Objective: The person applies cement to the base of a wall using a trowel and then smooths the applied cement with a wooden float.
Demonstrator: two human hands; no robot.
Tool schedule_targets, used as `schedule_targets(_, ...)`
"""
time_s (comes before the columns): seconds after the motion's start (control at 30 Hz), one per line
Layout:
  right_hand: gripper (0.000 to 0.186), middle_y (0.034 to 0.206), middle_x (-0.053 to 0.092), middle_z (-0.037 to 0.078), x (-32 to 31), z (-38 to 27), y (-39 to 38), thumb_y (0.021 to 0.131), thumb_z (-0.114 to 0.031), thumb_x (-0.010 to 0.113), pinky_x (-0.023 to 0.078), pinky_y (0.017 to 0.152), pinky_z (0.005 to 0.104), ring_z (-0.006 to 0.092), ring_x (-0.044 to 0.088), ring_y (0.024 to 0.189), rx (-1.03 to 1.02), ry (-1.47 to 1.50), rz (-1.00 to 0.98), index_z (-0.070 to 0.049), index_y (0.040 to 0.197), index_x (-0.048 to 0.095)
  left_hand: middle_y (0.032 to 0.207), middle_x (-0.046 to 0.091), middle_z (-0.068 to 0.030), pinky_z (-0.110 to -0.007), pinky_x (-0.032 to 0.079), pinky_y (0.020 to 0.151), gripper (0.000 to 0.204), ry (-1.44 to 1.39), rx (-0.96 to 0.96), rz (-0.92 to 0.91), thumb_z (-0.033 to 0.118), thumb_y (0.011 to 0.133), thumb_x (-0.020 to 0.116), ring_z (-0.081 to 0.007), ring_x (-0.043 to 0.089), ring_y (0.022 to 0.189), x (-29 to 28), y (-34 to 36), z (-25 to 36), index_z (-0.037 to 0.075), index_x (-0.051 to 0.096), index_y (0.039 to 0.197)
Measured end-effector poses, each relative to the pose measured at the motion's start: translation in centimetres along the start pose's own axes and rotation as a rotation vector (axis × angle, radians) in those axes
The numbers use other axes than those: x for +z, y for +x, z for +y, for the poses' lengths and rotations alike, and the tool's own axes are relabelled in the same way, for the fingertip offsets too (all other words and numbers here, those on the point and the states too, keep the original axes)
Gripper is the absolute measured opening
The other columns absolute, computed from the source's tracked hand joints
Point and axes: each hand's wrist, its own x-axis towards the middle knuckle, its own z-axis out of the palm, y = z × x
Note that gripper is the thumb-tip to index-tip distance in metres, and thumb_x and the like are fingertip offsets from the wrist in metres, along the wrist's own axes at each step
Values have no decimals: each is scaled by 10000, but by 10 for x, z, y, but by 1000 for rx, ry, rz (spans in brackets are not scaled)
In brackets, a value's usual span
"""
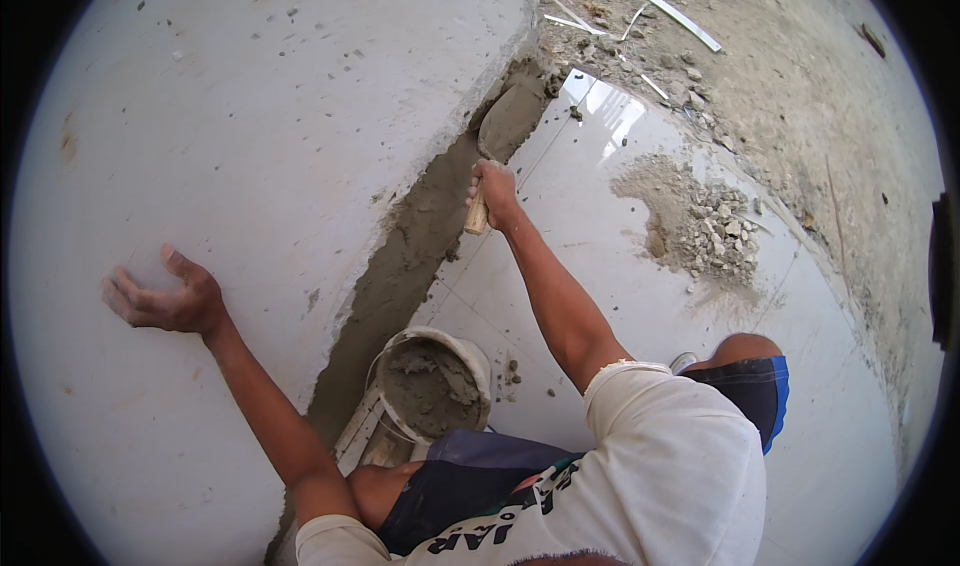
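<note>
My right hand [494,188] grips the wooden handle of a trowel [506,124], whose blade, coated in wet grey mortar, presses against the base of the white wall [250,116]. A band of fresh mortar [405,256] runs along the bottom of that wall down to the tiled floor. My left hand [165,301] rests flat on the wall with its fingers spread, holding nothing. A white bucket [470,351] filled with grey mortar stands on the floor between my knees and the wall.
Glossy white floor tiles [600,266] lie under me. A heap of sand and gravel [705,226] sits on the tiles to the right. Beyond is bare dirt ground [800,86] with white pipes [660,6] and debris.
</note>
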Motion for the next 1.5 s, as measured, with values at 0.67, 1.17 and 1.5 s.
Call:
schedule_targets(0.67, 99, 674, 485, -20, -73, -127, 56, 965, -155, 516, 485, 438, 274, 88, 470, 504, 168, -77, -179, -63, 999, 505, 1425, 379, -235, -527, 408, 1101, 665, 48, 25, -1, 420, 956, 650, -406, 366, 1383, 1, 1, -1, -52, 452, 1380)
schedule_targets(1.17, 102, 714, 528, 18, -61, -79, -11, 910, -156, 595, 505, 468, 306, 125, 526, 528, 16, -249, -123, -77, 942, 541, 1436, 342, -239, -545, 429, 1082, 701, 56, -12, -29, 432, 946, 667, -418, 334, 1393, 3, -1, -8, -41, 426, 1404)
schedule_targets(1.5, 94, 649, 498, 22, -101, -90, 71, 919, -129, 542, 511, 463, 319, 139, 495, 506, 142, -79, -11, -47, 935, 500, 1439, 346, -238, -551, 403, 1105, 696, 30, -9, -27, 414, 952, 663, -422, 332, 1399, -1, 0, 0, -47, 415, 1411)
